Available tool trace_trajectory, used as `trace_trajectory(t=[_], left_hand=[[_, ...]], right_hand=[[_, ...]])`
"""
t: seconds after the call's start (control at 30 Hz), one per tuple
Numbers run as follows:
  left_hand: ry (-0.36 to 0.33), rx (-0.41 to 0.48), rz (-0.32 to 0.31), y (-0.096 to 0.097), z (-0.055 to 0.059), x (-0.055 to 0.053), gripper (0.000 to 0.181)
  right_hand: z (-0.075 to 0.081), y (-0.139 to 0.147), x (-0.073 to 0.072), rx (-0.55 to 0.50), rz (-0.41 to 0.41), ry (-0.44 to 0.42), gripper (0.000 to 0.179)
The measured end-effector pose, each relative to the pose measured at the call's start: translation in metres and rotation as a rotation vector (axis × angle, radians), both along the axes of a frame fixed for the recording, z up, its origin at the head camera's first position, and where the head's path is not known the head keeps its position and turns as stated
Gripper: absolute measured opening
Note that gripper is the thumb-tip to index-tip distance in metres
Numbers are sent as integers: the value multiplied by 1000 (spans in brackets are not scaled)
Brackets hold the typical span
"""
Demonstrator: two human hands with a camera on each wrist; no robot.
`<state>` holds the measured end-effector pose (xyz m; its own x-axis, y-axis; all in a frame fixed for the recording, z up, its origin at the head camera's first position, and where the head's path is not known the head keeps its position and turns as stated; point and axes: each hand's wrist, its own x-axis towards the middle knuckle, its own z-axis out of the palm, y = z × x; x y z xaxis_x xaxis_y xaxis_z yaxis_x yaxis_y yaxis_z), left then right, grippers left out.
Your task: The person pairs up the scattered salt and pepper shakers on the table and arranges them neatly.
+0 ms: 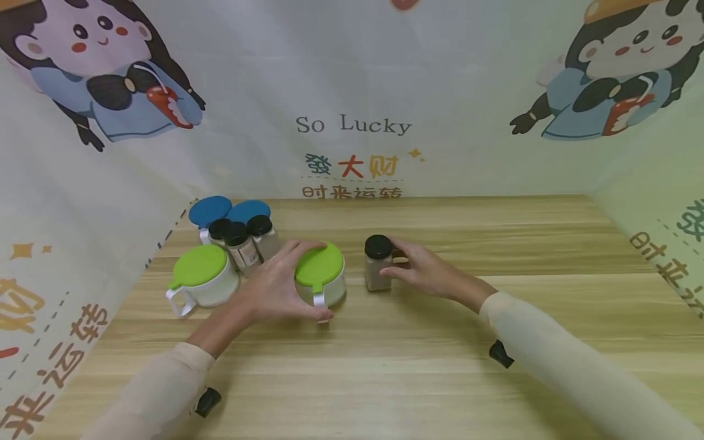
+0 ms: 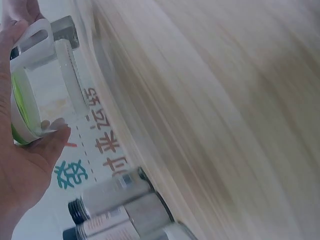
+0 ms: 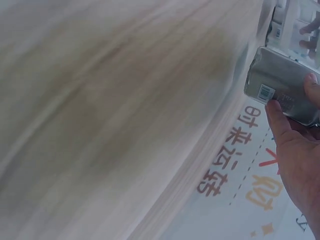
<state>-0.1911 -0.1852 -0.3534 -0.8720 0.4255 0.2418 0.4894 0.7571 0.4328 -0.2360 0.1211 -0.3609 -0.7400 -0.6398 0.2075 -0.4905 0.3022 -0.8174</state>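
Note:
My left hand (image 1: 275, 284) grips a seasoning pot with a green lid (image 1: 320, 266) and a white handle, its thumb by the handle. In the left wrist view the pot's pale see-through body (image 2: 52, 90) shows beside the hand (image 2: 25, 175). To its right, my right hand (image 1: 426, 269) holds a spice jar with a black lid (image 1: 377, 272) upright between thumb and fingers. The right wrist view shows that clear jar (image 3: 280, 85), a small label near its base, in the fingers. Whether either container touches the table I cannot tell.
Left of the left hand stands another green-lidded pot (image 1: 200, 272). Several black-lidded jars (image 1: 243, 250) stand close together behind it, with two blue-lidded pots (image 1: 210, 211) at the back left corner. A printed cloth (image 1: 352, 73) hangs behind the wooden table (image 1: 374, 379).

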Motion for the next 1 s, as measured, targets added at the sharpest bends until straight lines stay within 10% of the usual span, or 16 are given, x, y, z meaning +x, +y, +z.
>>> trace_trajectory(t=[1.0], left_hand=[[43,2,-160,108,4,-41,110]], right_hand=[[6,87,10,43,-167,-25,61]])
